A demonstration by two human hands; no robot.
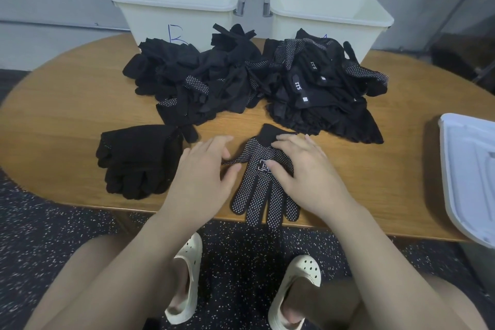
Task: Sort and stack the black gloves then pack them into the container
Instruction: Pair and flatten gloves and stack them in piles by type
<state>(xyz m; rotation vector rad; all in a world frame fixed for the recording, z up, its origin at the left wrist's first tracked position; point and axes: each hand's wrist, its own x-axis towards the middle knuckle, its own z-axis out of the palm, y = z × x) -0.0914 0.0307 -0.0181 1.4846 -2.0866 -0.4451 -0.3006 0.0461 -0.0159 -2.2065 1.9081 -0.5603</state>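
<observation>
A black glove with white dots (263, 195) lies flat near the table's front edge, fingers pointing toward me. My right hand (300, 166) rests flat on its palm and cuff with fingers spread. My left hand (206, 169) lies just left of it, its thumb touching the glove's thumb. A stack of plain black gloves (136, 161) sits to the left. A large loose pile of black gloves (254, 80) covers the table's middle. Two white containers stand behind: one marked B (174, 8) and another (329, 13) at the right.
A white lid or tray (471, 169) overhangs the wooden table (67, 99) at the right edge. Below the table's front edge I see my knees and white clogs on a speckled dark floor.
</observation>
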